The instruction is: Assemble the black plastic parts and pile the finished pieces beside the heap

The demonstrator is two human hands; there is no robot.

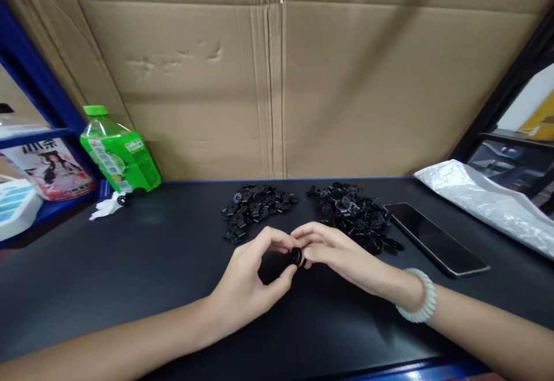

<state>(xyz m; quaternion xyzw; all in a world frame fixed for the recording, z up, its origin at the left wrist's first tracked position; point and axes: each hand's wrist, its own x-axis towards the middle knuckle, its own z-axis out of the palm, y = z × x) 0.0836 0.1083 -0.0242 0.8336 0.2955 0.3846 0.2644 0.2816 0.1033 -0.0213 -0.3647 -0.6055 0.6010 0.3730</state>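
Between my two hands, above the black tabletop, is a small round black plastic part. My left hand pinches it between thumb and fingers from the left. From the right, the fingertips of my right hand close on the same part; they cover some of it, so its exact shape is hard to make out. Beyond my left hand lies a pile of small black plastic parts. Another heap of black disc-like parts spreads just past my right hand.
A phone lies at the right, beside a silvery plastic bag. At the back left stands a green-capped bottle, with a crumpled white tissue in front. A cardboard wall closes off the back.
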